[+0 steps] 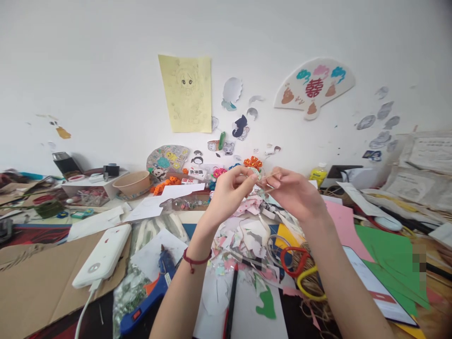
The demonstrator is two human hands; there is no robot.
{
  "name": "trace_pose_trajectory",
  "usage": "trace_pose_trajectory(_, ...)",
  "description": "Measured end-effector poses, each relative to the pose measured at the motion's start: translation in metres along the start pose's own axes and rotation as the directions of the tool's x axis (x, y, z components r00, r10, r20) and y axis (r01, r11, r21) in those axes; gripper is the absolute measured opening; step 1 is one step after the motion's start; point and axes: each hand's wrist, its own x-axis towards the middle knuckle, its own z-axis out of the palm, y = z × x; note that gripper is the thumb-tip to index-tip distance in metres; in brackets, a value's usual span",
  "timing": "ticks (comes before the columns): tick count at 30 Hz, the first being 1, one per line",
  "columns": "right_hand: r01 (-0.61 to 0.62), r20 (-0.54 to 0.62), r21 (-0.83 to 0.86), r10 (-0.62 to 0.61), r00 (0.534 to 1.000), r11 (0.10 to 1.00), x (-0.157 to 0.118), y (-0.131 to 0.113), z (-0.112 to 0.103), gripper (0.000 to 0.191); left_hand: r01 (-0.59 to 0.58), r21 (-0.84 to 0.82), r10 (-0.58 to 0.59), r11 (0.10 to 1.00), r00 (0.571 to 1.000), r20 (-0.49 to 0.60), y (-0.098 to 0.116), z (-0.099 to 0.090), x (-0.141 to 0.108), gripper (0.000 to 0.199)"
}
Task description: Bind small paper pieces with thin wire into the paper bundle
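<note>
My left hand (231,190) and my right hand (294,193) are raised above the cluttered table, fingertips almost meeting. Between them they pinch a small pale craft piece (260,175) with a thin strip or string; what it is exactly is too small to tell. A red cord is tied round my left wrist. Below my hands lies a heap of paper scraps (247,235). Red and yellow handled scissors (300,270) lie under my right forearm, on a bundle of twine.
A blue glue gun (155,292) and a white power bank (102,256) with a cable lie at the left on cardboard. Green paper (388,254) and pink paper (341,221) lie at the right. A paper bowl (133,183) and a yellow bottle (318,173) stand at the back near the wall.
</note>
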Motion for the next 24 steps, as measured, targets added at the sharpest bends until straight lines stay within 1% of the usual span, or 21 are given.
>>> trace_pose_trajectory(1, -0.003, -0.004, 0.018, 0.003, 1.000, 1.000, 0.001, 0.001, 0.000, 0.009, 0.010, -0.018, -0.010, 1.000, 1.000, 0.016, 0.002, -0.001, 0.000, 0.023)
trace_pose_trajectory(3, -0.001, -0.026, -0.016, 0.001, 1.000, 1.000, 0.001, 0.002, 0.001, 0.009, 0.024, -0.040, -0.023, 0.999, 0.999, 0.031, 0.005, -0.003, 0.000, 0.022)
trace_pose_trajectory(5, 0.004, -0.058, -0.119, -0.011, 0.998, 0.993, 0.000, 0.002, 0.001, 0.012, 0.029, -0.031, -0.027, 0.999, 0.998, 0.054, 0.007, -0.007, 0.000, 0.023)
trace_pose_trajectory(7, 0.003, -0.080, -0.221, -0.022, 0.997, 0.975, -0.001, 0.001, 0.001, 0.015, 0.020, 0.018, -0.022, 1.000, 0.995, 0.102, 0.008, -0.010, 0.000, 0.029)
trace_pose_trajectory(8, 0.006, -0.082, -0.246, -0.027, 0.996, 0.969, -0.001, 0.001, 0.000, 0.016, 0.013, 0.037, -0.018, 0.999, 0.991, 0.134, 0.008, -0.011, -0.001, 0.032)
trace_pose_trajectory(10, 0.006, -0.075, -0.241, -0.025, 0.997, 0.971, -0.001, 0.001, 0.000, 0.016, 0.008, 0.040, -0.016, 0.999, 0.978, 0.208, 0.007, -0.013, -0.001, 0.028)
trace_pose_trajectory(12, -0.006, -0.072, -0.221, -0.011, 0.997, 0.975, 0.000, 0.001, -0.001, 0.015, 0.018, 0.003, -0.018, 1.000, 0.962, 0.274, 0.005, -0.014, -0.002, 0.022)
trace_pose_trajectory(13, -0.017, -0.073, -0.220, 0.001, 0.997, 0.975, 0.000, 0.001, -0.001, 0.015, 0.028, -0.012, -0.023, 1.000, 0.955, 0.297, 0.004, -0.014, -0.002, 0.023)
trace_pose_trajectory(16, -0.043, -0.089, -0.213, 0.025, 0.996, 0.976, 0.000, 0.001, 0.001, 0.015, 0.044, -0.014, -0.037, 0.999, 0.944, 0.327, 0.002, -0.014, -0.002, 0.028)
trace_pose_trajectory(19, -0.060, -0.099, -0.186, 0.043, 0.994, 0.981, -0.001, 0.000, 0.005, 0.014, 0.049, -0.035, -0.034, 0.998, 0.938, 0.344, 0.002, -0.014, -0.002, 0.027)
trace_pose_trajectory(22, -0.066, -0.071, -0.165, 0.055, 0.996, 0.984, -0.004, -0.002, 0.009, 0.013, 0.057, -0.115, -0.007, 0.992, 0.920, 0.391, 0.002, -0.014, -0.003, 0.023)
trace_pose_trajectory(24, -0.072, -0.043, -0.145, 0.066, 0.997, 0.987, -0.005, -0.003, 0.010, 0.015, 0.064, -0.140, -0.001, 0.988, 0.912, 0.409, 0.001, -0.014, -0.003, 0.020)
